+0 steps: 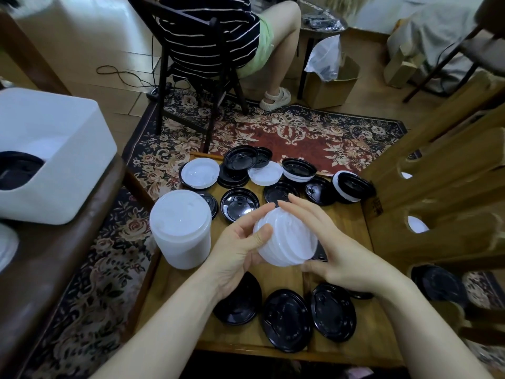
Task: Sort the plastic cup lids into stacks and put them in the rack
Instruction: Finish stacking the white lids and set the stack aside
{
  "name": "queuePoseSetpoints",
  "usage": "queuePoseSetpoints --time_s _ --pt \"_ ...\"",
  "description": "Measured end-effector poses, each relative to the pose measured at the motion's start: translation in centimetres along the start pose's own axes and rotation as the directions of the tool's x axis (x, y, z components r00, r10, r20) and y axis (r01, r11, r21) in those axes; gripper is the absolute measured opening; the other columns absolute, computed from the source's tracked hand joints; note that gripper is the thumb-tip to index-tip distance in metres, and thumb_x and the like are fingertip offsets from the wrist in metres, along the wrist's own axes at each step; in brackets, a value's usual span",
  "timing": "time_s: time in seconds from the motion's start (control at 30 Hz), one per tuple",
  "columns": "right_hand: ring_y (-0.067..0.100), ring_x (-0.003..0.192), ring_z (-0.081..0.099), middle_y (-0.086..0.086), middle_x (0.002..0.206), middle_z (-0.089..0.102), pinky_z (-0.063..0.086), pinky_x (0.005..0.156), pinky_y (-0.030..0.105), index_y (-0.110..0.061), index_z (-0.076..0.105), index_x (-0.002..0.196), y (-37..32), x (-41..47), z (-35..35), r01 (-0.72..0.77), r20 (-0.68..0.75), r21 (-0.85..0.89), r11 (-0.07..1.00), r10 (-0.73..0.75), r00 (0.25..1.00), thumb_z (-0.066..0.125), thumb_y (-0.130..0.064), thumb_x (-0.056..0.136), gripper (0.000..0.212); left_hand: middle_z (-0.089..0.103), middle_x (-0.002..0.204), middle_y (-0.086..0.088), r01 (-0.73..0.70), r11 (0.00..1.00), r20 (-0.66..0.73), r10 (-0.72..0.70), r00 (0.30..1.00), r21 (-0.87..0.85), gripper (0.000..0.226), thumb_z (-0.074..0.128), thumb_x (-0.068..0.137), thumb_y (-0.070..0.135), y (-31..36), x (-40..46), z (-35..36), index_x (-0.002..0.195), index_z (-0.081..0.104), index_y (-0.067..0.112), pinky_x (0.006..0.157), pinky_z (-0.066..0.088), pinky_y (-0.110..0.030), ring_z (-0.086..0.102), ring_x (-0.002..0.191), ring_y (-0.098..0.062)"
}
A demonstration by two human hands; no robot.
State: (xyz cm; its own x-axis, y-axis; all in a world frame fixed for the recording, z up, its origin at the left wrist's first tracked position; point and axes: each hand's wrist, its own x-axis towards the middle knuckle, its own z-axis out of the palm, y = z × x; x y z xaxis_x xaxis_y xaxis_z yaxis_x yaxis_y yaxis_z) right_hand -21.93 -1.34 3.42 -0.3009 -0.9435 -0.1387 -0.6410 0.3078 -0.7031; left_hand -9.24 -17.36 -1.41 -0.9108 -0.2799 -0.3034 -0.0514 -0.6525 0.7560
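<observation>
Both hands, left [240, 250] and right [341, 258], gripping stacked white lids [287, 239] (no legible writing), above black lids [287, 320]

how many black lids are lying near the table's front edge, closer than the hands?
3: a left lid partly under the left wrist, a middle lid, and a right lid. A dark sliver under the right forearm may be another.

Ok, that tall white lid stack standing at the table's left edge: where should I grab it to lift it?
Take the tall white stack round its side wall, about mid-height, coming in from the right with fingers wrapped round. It stands upright and is wide. Its left overhangs the table edge, and loose black lids lie behind. Both hands are busy with the other white stack.
</observation>
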Motion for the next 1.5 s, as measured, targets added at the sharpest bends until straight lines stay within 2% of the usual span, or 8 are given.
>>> queuePoseSetpoints --time_s 0.13,0.37,0.6,0.77,0.93,1.13,1.27,1.5 --pt "-0.003 0.146 0.011 -0.027 0.154 0.007 0.042 0.103 0.023 -0.065 0.012 0.143 -0.2 0.2 -0.1 -0.006 0.005 -0.093 0.996 0.006 1.000 0.070 -0.005 0.086 0.101 0.068 0.129 -0.007 0.004 1.000 0.014 -0.004 1.000 -0.013 0.049 0.065 0.081 0.021 0.1 -0.1 0.1 0.130 0.064 0.017 0.081 0.062 -0.038 0.066 0.115 -0.024" --pt "0.007 0.143 0.020 -0.018 0.152 0.017 0.044 0.105 0.039 -0.059 0.014 0.147 0.0 0.5 0.6 0.007 -0.033 -0.160 0.987 -0.013 0.999 0.074 -0.015 0.084 0.098 0.070 0.125 -0.007 -0.008 0.999 -0.036 0.009 0.999 0.037 0.050 0.076 0.074 0.022 -0.1 0.0 0.1 0.124 0.068 0.020 0.078 0.062 -0.037 0.065 0.117 -0.029" --pt "-0.004 0.137 0.025 -0.026 0.145 0.023 0.042 0.102 0.029 -0.046 0.016 0.151 -0.3 0.6 1.5 -0.076 -0.140 -0.018 0.997 0.072 0.987 0.082 -0.044 0.073 0.102 0.068 0.127 -0.007 -0.018 0.999 -0.047 0.020 0.999 0.046 0.054 0.077 0.074 0.022 -0.1 0.1 0.0 0.127 0.067 0.019 0.070 0.061 -0.033 0.066 0.114 -0.027" --pt "-0.014 0.123 0.029 -0.026 0.134 0.027 0.044 0.091 0.023 -0.040 0.018 0.146 -0.7 0.8 2.0 -0.146 -0.177 0.058 0.988 0.154 0.972 0.083 -0.031 0.072 0.099 0.070 0.124 -0.005 -0.016 0.999 -0.047 0.018 0.999 0.043 0.046 0.069 0.079 0.028 -0.2 0.1 0.2 0.124 0.068 0.022 0.068 0.062 -0.034 0.068 0.105 -0.021" --pt "-0.006 0.124 0.040 -0.025 0.135 0.032 0.045 0.098 0.028 -0.054 0.021 0.134 0.1 0.4 1.2 -0.170 -0.129 0.218 0.961 0.201 0.971 0.083 -0.033 0.066 0.094 0.072 0.121 0.000 0.047 0.999 -0.082 -0.045 0.996 0.023 0.032 0.044 0.103 0.029 0.3 0.1 0.3 0.128 0.064 0.023 0.077 0.060 -0.038 0.068 0.103 -0.017" --pt "0.002 0.129 0.042 -0.017 0.138 0.039 0.045 0.104 0.034 -0.048 0.028 0.135 0.5 0.0 0.0 -0.154 -0.126 0.266 0.952 0.193 0.973 0.083 -0.035 0.065 0.091 0.073 0.120 0.003 0.062 0.997 -0.107 -0.058 0.993 0.034 0.036 0.051 0.097 0.029 0.5 0.1 0.2 0.132 0.061 0.023 0.091 0.055 -0.046 0.066 0.112 -0.021" --pt "0.000 0.131 0.038 -0.022 0.136 0.037 0.040 0.104 0.026 -0.051 0.029 0.134 0.5 0.1 0.4 -0.135 -0.101 0.239 0.962 0.163 0.981 0.084 -0.033 0.066 0.089 0.068 0.129 -0.001 0.056 0.998 -0.086 -0.052 0.995 0.040 0.038 0.045 0.101 0.008 0.5 0.2 0.1 0.132 0.061 0.022 0.085 0.057 -0.044 0.062 0.120 -0.025" --pt "-0.007 0.125 0.036 -0.030 0.128 0.034 0.041 0.095 0.021 -0.050 0.030 0.130 -0.3 0.6 1.0 -0.136 -0.135 0.193 0.972 0.163 0.977 0.082 -0.034 0.066 0.084 0.065 0.132 -0.007 0.032 0.999 -0.019 -0.032 0.999 0.004 0.040 0.044 0.101 0.006 0.0 0.1 0.2 0.136 0.059 0.019 0.070 0.060 -0.036 0.065 0.105 -0.023"
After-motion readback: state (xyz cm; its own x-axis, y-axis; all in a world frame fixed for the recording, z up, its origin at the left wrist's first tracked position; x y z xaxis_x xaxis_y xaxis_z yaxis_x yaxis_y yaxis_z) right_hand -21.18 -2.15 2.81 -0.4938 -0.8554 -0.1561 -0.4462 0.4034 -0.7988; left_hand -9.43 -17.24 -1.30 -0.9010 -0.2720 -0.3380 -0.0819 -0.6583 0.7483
